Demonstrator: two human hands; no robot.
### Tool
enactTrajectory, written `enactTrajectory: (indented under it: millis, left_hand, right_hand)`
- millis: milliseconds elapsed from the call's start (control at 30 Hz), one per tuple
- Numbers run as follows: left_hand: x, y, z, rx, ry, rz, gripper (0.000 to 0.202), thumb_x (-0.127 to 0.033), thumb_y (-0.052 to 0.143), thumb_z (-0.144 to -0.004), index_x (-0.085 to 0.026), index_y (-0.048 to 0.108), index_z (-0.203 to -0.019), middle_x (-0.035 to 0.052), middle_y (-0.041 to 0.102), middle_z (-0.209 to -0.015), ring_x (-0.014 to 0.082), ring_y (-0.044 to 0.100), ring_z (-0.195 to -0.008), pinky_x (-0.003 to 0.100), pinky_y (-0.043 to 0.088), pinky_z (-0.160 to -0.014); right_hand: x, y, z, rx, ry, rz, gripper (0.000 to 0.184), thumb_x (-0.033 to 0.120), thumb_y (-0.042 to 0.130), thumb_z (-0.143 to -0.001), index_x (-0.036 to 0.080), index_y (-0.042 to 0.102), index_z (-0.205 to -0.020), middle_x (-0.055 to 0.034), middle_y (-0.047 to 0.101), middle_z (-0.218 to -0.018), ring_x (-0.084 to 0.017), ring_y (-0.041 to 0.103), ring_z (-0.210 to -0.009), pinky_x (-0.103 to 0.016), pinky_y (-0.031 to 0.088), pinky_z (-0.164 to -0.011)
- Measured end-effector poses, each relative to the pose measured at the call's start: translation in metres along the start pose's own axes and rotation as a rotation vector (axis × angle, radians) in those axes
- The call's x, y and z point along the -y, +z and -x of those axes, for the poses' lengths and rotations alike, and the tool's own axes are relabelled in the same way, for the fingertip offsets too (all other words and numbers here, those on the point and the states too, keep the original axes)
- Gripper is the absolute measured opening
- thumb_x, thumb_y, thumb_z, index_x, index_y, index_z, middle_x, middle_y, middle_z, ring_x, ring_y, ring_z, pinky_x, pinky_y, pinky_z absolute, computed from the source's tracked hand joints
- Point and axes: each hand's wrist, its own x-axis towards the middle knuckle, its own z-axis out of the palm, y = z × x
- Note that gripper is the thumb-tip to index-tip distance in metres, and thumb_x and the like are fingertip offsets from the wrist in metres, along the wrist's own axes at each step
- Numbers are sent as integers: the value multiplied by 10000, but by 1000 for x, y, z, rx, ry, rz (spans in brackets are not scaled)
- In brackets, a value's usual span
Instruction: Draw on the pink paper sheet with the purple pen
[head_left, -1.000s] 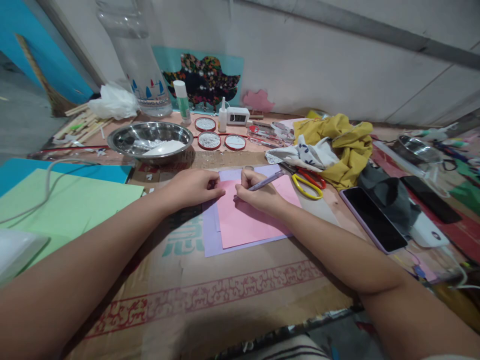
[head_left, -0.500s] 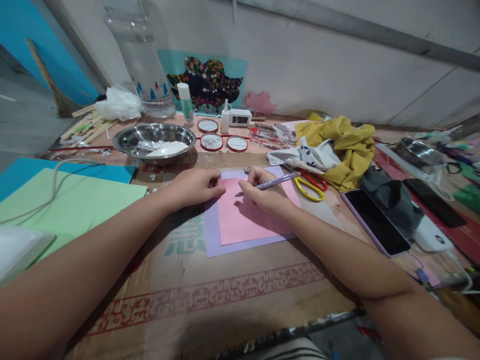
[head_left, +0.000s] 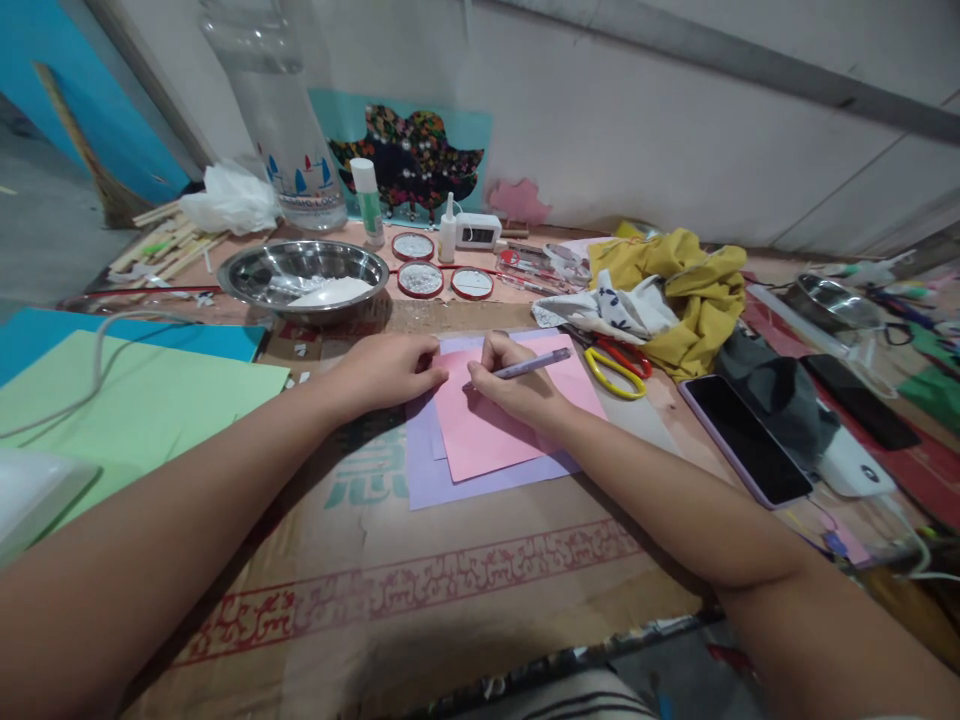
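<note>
My right hand (head_left: 525, 390) grips a purple pen (head_left: 536, 361), its tip low over the upper left part of a pink paper sheet (head_left: 487, 440). Beneath the pink sheet lies a larger lilac sheet (head_left: 424, 480), showing along the left and bottom sides. My left hand (head_left: 386, 372) is curled at the pink sheet's left edge, thumb and forefinger on that edge; the other fingers are hidden. Just right of the papers lie scissors with yellow and red handles (head_left: 616, 372), partly under a cloth.
Behind the papers stand a steel bowl (head_left: 232, 275), a glue stick (head_left: 367, 205), a small white bottle (head_left: 448, 232) and red-rimmed dishes (head_left: 420, 280). Yellow cloth (head_left: 697, 285) and a phone (head_left: 746, 440) lie right. Green paper (head_left: 165, 390) lies left, on cardboard (head_left: 420, 640).
The pink sheet has turned slightly on the lilac one, its lower left corner shifting right. The pen has moved a little left and its tip is nearer the paper. My left hand stays at the edge.
</note>
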Motion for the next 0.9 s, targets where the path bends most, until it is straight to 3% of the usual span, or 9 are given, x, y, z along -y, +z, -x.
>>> enactTrajectory:
  millis: [167,500,900]
  left_hand:
    - [-1,0,-1,3,-6,4,324,-518,452,-879,-228,577,-808,46,680,-815,216,579,-699,299,297,-579]
    - [0,1,-1,-4,-4,4,320,-520,455,-875,-229,571,-805,44,676,-809,218,580,-708,301,284,-578]
    - [-1,0,0,8,-9,1,324,-521,453,-874,-230,583,-818,42,674,-801,219,582,-701,302,289,-583]
  right_hand:
    - [0,0,-1,40,-5,17,276,312,603,-852,217,412,-677,55,498,-588,-111,469,-550,-251,341,-560]
    - [-6,0,-6,27,-73,93,250,253,573,-810,223,375,-660,56,454,-625,-122,511,-578,-262,335,-557]
    - [-4,1,-3,-4,-44,79,235,207,551,-807,222,374,-653,46,465,-623,-132,520,-603,-260,348,-573]
